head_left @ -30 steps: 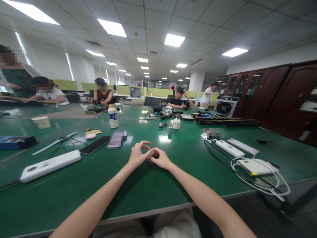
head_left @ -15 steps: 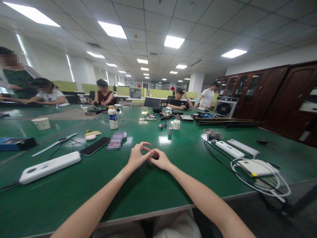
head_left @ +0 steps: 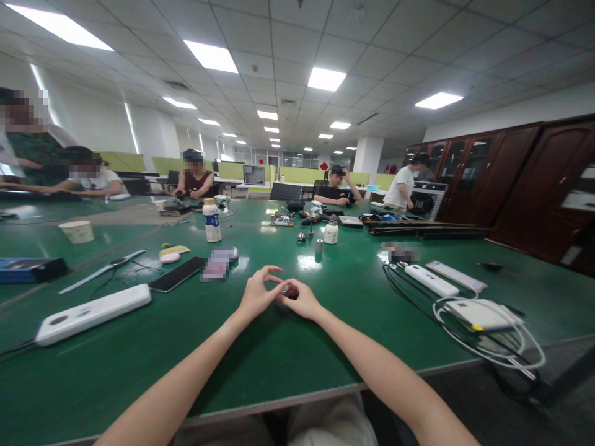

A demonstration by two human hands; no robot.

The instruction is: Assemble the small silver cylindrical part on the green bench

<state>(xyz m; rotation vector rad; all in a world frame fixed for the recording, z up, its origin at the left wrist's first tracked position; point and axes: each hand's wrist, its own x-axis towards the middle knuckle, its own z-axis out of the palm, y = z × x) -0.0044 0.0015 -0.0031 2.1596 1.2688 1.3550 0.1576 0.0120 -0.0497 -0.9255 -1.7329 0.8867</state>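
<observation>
My left hand [head_left: 258,292] and my right hand [head_left: 303,300] meet above the middle of the green table [head_left: 279,371]. Between the fingertips is a small, dark reddish, roundish thing [head_left: 292,292] with a silvery bit at its left side; its kind is too small to make out. The fingers of my right hand curl round it. My left thumb reaches to its silvery side, while the left index finger arches above, apart from the thumb. Beyond my hands stand a small grey metal cylinder [head_left: 319,250] and a white round bottle [head_left: 331,231].
On the left lie a white power strip [head_left: 95,314], a black phone [head_left: 179,274] and a paper cup [head_left: 77,231]. A drink bottle [head_left: 212,224] stands farther back. Cables [head_left: 441,316] and another power strip [head_left: 431,280] lie on the right. Several people are around the table's far side.
My hands have barely moved; the small thing between them shows slightly more. In the background, the standing person in white has moved right and turned.
</observation>
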